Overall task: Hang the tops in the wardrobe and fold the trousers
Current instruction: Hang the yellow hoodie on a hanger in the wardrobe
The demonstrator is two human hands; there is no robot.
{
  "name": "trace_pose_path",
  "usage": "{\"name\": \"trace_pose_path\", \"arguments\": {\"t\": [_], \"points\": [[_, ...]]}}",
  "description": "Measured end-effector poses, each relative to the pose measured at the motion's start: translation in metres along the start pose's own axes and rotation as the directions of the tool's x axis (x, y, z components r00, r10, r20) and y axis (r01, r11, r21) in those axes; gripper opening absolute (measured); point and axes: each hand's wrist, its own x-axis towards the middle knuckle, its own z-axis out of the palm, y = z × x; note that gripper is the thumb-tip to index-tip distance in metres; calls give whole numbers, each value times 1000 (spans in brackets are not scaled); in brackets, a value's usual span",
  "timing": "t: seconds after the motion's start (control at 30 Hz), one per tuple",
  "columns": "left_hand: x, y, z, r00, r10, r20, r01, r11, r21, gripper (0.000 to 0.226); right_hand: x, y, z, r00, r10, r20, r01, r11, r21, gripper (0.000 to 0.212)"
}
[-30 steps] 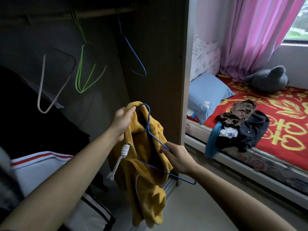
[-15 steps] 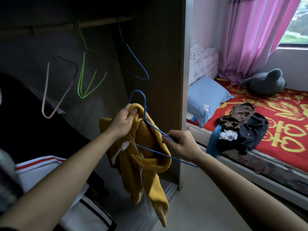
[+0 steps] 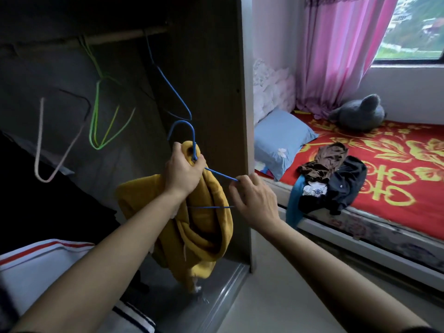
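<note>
The yellow top (image 3: 204, 227) hangs bunched on a blue hanger (image 3: 185, 127) in front of the open wardrobe (image 3: 216, 92), below its rail (image 3: 125, 36). The left hand (image 3: 183, 169) grips the collar and the hanger's neck together. The right hand (image 3: 254, 200) pinches the hanger's right end. That end probably needs the top's shoulder drawn over it before the hook goes up to the rail, right of the green hangers (image 3: 98, 116). To the right, more clothes (image 3: 336, 181) lie heaped on the near edge of a red bed (image 3: 396, 188).
</note>
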Motion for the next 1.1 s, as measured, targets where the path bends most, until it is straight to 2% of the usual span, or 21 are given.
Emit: {"name": "trace_pose_path", "arguments": {"t": [0.07, 0.13, 0.2, 0.23, 0.27, 0.3, 0.33, 0.37, 0.4, 0.43, 0.47, 0.53, 0.6, 0.63, 0.67, 0.73, 0.83, 1.0, 1.1], "points": [[2, 2, 2, 994, 9, -111, -9, 1000, 2, 27, -12, 5, 9, 987, 141, -83, -144, 989, -36, 71], [6, 2, 4, 985, -7, -171, 6, 1000, -9, 37, -24, 4, 13, 943, 298, -146, -298, 954, 21, 104], [10, 3, 4, 979, -31, -200, 24, 999, -37, 59, -35, -2, 20, 859, 510, -32, -500, 851, 162, 121], [11, 5, 4, 978, -22, -208, 11, 999, -51, 63, -40, -6, 26, 782, 615, 98, -621, 755, 213, 128], [11, 6, 3, 977, -1, -215, -14, 998, -65, 62, -44, -9, 32, 669, 699, 252, -743, 627, 234, 136], [10, 7, 3, 976, 21, -218, -38, 997, -73, 59, -46, -11, 38, 528, 737, 423, -849, 470, 240, 141], [9, 7, 2, 976, 39, -215, -58, 995, -83, 56, -45, -14, 41, 380, 704, 600, -925, 290, 245, 141], [8, 8, 1, 977, 46, -207, -67, 993, -97, 53, -43, -16, 43, 266, 601, 754, -961, 107, 254, 133], [5, 9, 0, 978, 55, -201, -79, 990, -114, 49, -41, -17, 45, 205, 489, 848, -968, -28, 250, 115], [3, 9, -1, 976, 81, -200, -109, 985, -134, 41, -39, -16, 47, 194, 435, 879, -964, -81, 253, 92], [1, 9, -3, 970, 120, -210, -154, 976, -154, 32, -38, -14, 50, 207, 448, 869, -966, -46, 254, 70], [-1, 6, -8, 946, 199, -255, -242, 959, -150, 29, -35, -3, 52, 303, 564, 769, -953, 196, 231, 39], [-1, -6, -17, 922, 254, -291, -286, 956, -71, 32, -24, 13, 42, 477, 642, 601, -863, 471, 182, 33], [-1, -15, -22, 919, 273, -285, -289, 957, -15, 34, -14, 21, 32, 559, 652, 512, -807, 569, 158, 35], [-1, -25, -27, 923, 281, -263, -280, 959, 42, 35, -2, 29, 20, 618, 645, 450, -767, 621, 163, 37], [-4, -45, -34, 944, 254, -208, -234, 965, 118, 36, 23, 38, -2, 675, 607, 418, -723, 658, 211, 35], [-2, -64, -38, 963, 202, -176, -177, 973, 148, 40, 47, 35, -20, 715, 556, 424, -666, 726, 170, 31], [21, -70, -46, 944, 330, -16, -325, 936, 134, 25, 59, 35, -33, 755, 550, 358, -640, 736, 220, 32], [35, -72, -53, 944, 325, 56, -329, 941, 85, 21, 64, 36, -40, 747, 528, 403, -651, 703, 286, 24]]}}
